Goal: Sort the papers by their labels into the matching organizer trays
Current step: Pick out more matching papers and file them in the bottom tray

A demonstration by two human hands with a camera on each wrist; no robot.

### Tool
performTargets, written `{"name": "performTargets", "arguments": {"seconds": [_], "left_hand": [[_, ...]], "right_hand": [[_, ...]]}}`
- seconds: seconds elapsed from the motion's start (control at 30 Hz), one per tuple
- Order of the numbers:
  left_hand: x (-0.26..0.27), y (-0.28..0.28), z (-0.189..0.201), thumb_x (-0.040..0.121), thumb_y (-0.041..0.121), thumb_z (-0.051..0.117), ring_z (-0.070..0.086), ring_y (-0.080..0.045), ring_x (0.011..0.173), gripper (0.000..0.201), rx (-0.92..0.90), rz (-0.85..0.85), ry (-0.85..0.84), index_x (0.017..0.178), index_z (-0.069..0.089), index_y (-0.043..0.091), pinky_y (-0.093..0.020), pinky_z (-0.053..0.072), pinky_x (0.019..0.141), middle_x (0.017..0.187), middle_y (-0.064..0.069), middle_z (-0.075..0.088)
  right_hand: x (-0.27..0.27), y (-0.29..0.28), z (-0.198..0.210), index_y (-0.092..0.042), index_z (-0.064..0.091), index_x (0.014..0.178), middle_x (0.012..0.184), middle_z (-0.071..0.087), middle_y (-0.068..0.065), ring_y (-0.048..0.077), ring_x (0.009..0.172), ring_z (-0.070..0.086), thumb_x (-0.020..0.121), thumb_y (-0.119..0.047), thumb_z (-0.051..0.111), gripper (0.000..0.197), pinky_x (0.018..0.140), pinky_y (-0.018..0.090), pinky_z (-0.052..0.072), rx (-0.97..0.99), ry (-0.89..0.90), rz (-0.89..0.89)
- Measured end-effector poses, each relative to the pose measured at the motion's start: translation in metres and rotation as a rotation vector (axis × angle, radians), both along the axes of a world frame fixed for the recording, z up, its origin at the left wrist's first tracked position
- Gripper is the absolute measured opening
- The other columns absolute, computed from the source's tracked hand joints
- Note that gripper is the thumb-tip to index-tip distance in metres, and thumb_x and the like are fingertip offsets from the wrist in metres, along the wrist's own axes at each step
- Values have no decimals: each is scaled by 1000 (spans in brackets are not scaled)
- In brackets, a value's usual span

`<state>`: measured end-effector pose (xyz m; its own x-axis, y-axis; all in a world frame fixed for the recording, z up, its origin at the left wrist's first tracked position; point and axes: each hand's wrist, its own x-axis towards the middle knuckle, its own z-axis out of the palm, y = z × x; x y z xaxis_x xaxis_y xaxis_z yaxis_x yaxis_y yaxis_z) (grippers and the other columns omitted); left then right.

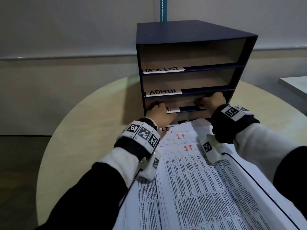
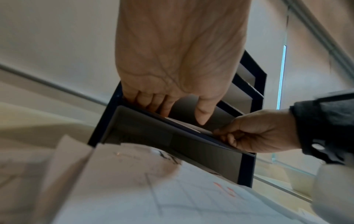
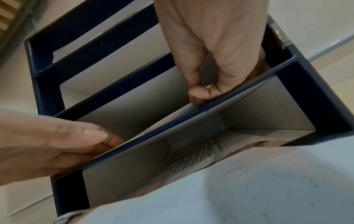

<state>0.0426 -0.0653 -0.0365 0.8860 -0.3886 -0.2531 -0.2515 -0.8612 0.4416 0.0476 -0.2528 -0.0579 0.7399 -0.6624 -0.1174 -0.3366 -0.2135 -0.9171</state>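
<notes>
A dark blue organizer (image 1: pixel 191 32) stands on the table, with trays labelled TASK LIST (image 1: pixel 163 70) and ADMIN (image 1: pixel 162 92). My hands cover most of the third tray's label (image 1: pixel 173 110). Both hands are at the third tray's mouth. My left hand (image 1: pixel 159 113) (image 2: pixel 180 113) reaches in at the left, fingers curled over the shelf edge. My right hand (image 1: pixel 211 102) (image 3: pixel 203 91) pinches the near edge of a white paper (image 3: pixel 178 112) lying in that tray. A stack of printed papers marked "I.T" in red (image 1: pixel 191 171) lies under my wrists, its far end at the bottom tray.
The round beige table (image 1: pixel 83 113) has bare surface to the left and right of the organizer. The two upper trays look empty. A white surface (image 1: pixel 295 83) sits at the far right. A blue pole (image 1: pixel 162 9) rises behind the organizer against the wall.
</notes>
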Motion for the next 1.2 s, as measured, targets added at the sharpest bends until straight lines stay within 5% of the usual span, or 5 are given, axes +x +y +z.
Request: {"name": "performTargets", "arguments": {"seconds": [0.13, 0.3, 0.57, 0.87, 1.2], "left_hand": [[2, 5, 9, 95, 44, 41, 30, -29, 139, 69, -46, 20, 93, 147, 17, 6, -30, 29, 108, 153, -13, 26], [-10, 7, 24, 96, 36, 41, 29, -25, 139, 59, 61, -61, 78, 146, 25, 9, -28, 27, 109, 154, -9, 25], [-61, 12, 21, 89, 43, 56, 54, -21, 114, 47, 182, -277, 136, 125, 56, 14, -32, 40, 93, 128, -7, 57], [-85, 16, -2, 66, 51, 76, 4, -37, 145, 123, 433, -219, 100, 149, -8, 18, -49, 21, 116, 156, -11, -19], [-83, 17, 6, 96, 12, 41, 54, -21, 85, 22, -33, -424, -106, 87, 59, 5, -28, 40, 77, 90, -10, 59]], "right_hand": [[-14, -2, 6, -4, 62, 72, 82, 65, 13, 23, 75, 61, 69, -23, 80, 26, 77, 33, 52, -146, 67, 94], [-33, -1, 8, 0, 62, 112, 109, 64, 16, 28, 105, 60, 75, -21, 74, 44, 80, 25, 43, -366, 145, 209], [-89, 3, 30, -4, 70, 90, 89, 67, 14, 24, 83, 61, 77, -19, 72, 20, 79, 31, 48, -442, 231, 539], [-141, 31, 26, -17, 53, 127, 131, 54, 0, 12, 103, 52, 75, -19, 76, 57, 88, 22, 38, -585, 473, 897], [-152, 38, 2, -24, 35, 137, 138, 47, 2, 23, 128, 39, 67, -34, 80, 84, 106, 41, 28, -814, 335, 745]]}}
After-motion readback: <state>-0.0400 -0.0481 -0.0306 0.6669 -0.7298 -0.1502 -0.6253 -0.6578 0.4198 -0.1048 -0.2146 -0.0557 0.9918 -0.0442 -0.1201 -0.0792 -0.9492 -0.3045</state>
